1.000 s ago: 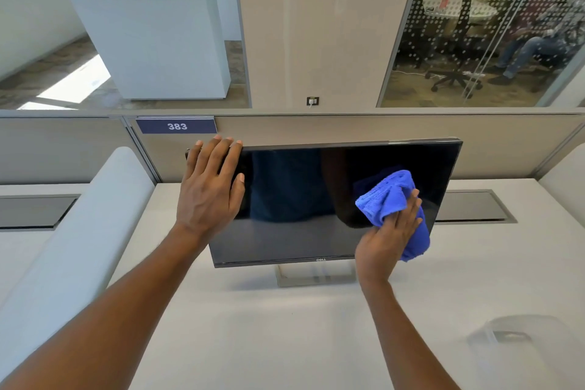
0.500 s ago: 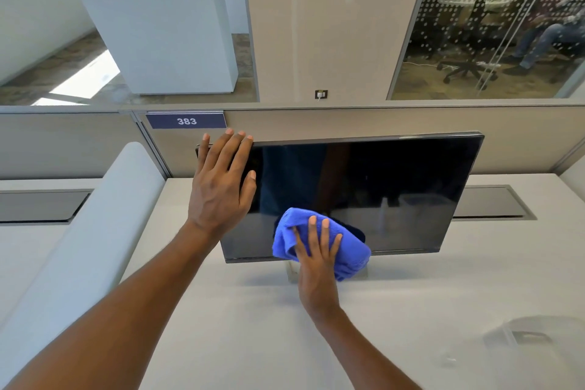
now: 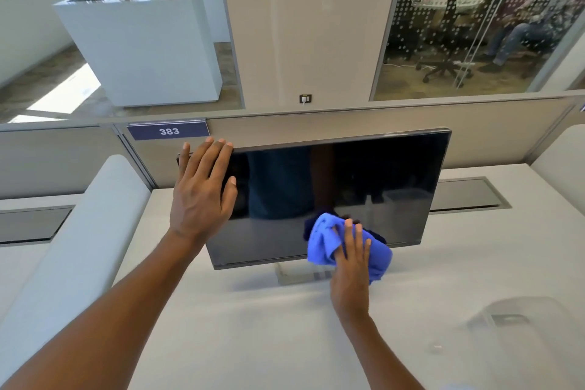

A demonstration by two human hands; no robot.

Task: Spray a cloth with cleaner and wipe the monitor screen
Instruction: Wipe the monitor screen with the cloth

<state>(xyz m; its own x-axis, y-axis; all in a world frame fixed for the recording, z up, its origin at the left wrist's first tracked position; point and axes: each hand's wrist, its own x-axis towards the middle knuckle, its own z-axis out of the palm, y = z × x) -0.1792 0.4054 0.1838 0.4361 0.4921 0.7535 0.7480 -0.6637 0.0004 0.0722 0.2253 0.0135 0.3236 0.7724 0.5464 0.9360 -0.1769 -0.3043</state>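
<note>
Right hand (image 3: 349,266) lay flat with fingers spread over a crumpled blue cloth (image 3: 326,247), pressing it against the lower edge of the monitor (image 3: 348,187) a little right of the screen's middle; it pressed rather than gripped the cloth. Part of the cloth hung below the bottom bezel, in front of the stand (image 3: 294,274). Left hand (image 3: 202,196) was open, palm against the screen's upper left corner, fingertips reaching the top edge, holding nothing. The monitor stood on a white desk (image 3: 253,326), tilted back, its dark screen reflecting the person. Behind it ran a grey partition (image 3: 316,125) with a label reading 383 (image 3: 169,131). At the near right of the desk sat a blurred clear object (image 3: 519,329); I could not tell what it was.
</note>
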